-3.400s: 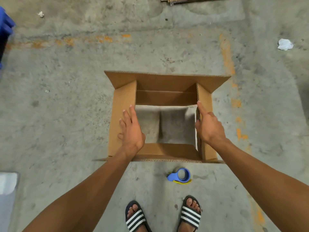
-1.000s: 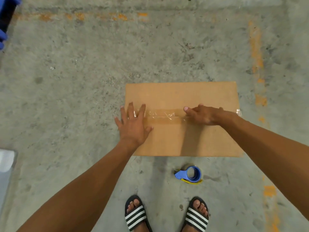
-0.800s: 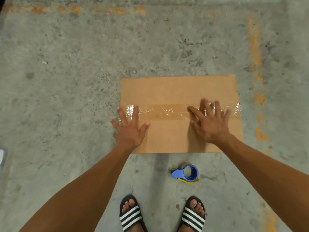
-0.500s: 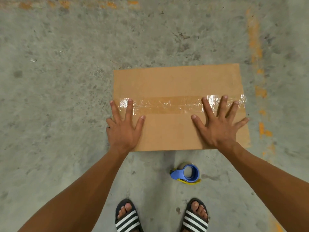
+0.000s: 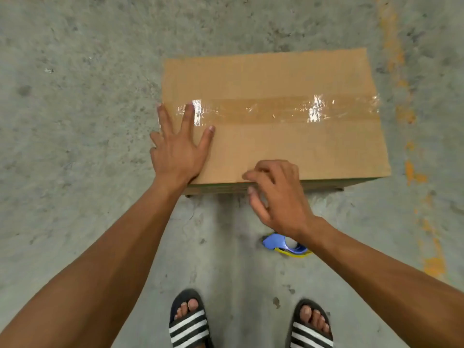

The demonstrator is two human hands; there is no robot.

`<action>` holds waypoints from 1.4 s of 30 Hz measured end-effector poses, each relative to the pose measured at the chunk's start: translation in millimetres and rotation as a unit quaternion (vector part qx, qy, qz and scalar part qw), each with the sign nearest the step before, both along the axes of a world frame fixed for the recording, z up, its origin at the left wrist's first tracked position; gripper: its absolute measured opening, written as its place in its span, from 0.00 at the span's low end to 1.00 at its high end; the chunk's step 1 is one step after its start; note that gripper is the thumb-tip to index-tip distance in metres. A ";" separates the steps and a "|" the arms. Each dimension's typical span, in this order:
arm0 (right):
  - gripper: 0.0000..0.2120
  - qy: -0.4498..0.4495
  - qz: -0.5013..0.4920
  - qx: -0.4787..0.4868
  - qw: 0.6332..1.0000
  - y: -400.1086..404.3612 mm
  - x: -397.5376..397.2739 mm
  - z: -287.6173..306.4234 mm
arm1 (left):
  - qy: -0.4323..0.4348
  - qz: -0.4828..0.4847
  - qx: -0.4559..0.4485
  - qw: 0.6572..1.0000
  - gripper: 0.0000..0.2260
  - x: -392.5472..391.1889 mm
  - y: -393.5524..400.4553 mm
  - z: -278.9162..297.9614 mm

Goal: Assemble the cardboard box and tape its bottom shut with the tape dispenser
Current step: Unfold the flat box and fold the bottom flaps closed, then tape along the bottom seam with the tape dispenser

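On taped box (image 5: 288,71), left hand (image 5: 175,151) flat, grip released; right hand (image 5: 278,199) loosely curled, empty

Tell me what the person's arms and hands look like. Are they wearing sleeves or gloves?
No sleeves and no gloves. Both forearms are bare all the way to the picture's edge. The left hand and the right hand are bare too, with no rings, watch or bracelet showing. Their fingernails look short. On the feet are black sandals with white stripes.

A grey concrete floor (image 5: 88,146) fills the view, with worn orange paint marks (image 5: 391,46) running down its right side. Two black sandals with white stripes, left (image 5: 188,322) and right (image 5: 311,327), stand at the bottom edge.
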State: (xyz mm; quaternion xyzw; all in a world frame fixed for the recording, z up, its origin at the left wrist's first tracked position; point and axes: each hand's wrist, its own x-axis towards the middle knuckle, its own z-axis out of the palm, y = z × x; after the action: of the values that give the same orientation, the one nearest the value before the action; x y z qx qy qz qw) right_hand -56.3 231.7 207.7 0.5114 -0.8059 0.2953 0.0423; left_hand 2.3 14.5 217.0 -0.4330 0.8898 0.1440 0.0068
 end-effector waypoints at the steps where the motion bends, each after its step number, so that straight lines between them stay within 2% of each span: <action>1: 0.11 0.007 0.074 0.000 0.997 7.7 13.6 -12.1 | 0.004 0.001 -0.002 1.000 0.32 -0.3 1.5 0.1; 3: 0.07 0.033 0.188 0.063 0.980 28.0 28.7 -47.2 | 0.014 -0.007 -0.017 1.000 0.32 -1.3 3.5 -5.7; 5: 0.07 0.044 0.221 0.164 0.960 48.6 32.2 -88.4 | 0.021 -0.016 -0.036 0.999 0.31 -3.2 2.1 -12.0; 7: 0.09 0.036 0.178 0.284 0.941 61.8 31.4 -123.9 | 0.029 -0.026 -0.073 0.997 0.30 -0.8 0.5 -17.4; 10: 0.12 -0.012 0.036 0.444 0.895 72.9 25.0 -156.1 | 0.065 -0.087 -0.139 0.984 0.28 1.5 -0.1 -23.0; 12: 0.17 -0.044 -0.019 0.502 0.864 78.3 23.9 -164.7 | 0.081 -0.124 -0.146 0.978 0.28 1.4 -0.6 -23.2; 14: 0.27 -0.030 -0.026 0.532 0.846 83.2 25.7 -167.0 | 0.065 -0.135 -0.129 0.980 0.31 -0.2 -2.2 -21.6; 16: 0.35 -0.022 -0.022 0.532 0.846 90.5 27.4 -168.3 | 0.045 -0.145 -0.118 0.981 0.35 -0.2 -1.8 -20.2; 18: 0.38 -0.019 -0.005 0.538 0.843 99.5 27.6 -166.6 | 0.038 -0.154 -0.111 0.981 0.37 0.0 -1.3 -19.9; 22: 0.32 -0.022 0.014 0.532 0.846 118.6 34.9 -169.2 | 0.041 -0.156 -0.109 0.981 0.38 1.9 -0.2 -18.4; 25: 0.32 -0.088 -0.003 0.544 0.835 116.0 33.7 -162.7 | 0.024 -0.126 -0.093 0.987 0.37 3.3 3.5 -14.7; 27: 0.25 -0.129 0.013 0.529 0.839 101.6 23.9 -148.8 | 0.013 -0.094 -0.072 0.993 0.36 5.1 6.1 -12.5; 31: 0.13 -0.226 0.070 0.469 0.851 61.4 -6.5 -92.4 | 0.024 -0.085 -0.066 0.994 0.35 7.0 6.9 -11.0; 33: 0.10 -0.301 0.105 0.418 0.851 44.1 -12.8 -49.6 | 0.031 -0.089 -0.068 0.993 0.33 7.8 6.5 -10.8; 37: 0.12 -0.441 0.161 0.266 0.842 16.4 -19.5 40.3 | 0.052 -0.099 -0.042 0.993 0.28 9.7 2.7 -8.8; 40: 0.21 -0.445 0.200 0.189 0.852 -8.7 -35.4 91.4 | 0.079 -0.112 -0.017 0.990 0.28 14.7 -2.7 -7.4; 42: 0.23 -0.422 0.167 0.147 0.879 -30.5 -45.0 112.4 | 0.134 -0.100 0.010 0.986 0.27 15.5 -4.2 -8.6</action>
State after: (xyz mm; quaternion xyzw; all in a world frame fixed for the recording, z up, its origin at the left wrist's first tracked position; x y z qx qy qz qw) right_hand -101.3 201.2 320.2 0.4656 -0.6843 0.3638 -0.4274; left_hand 17.8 10.4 208.4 -0.3186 0.9201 0.2078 -0.0937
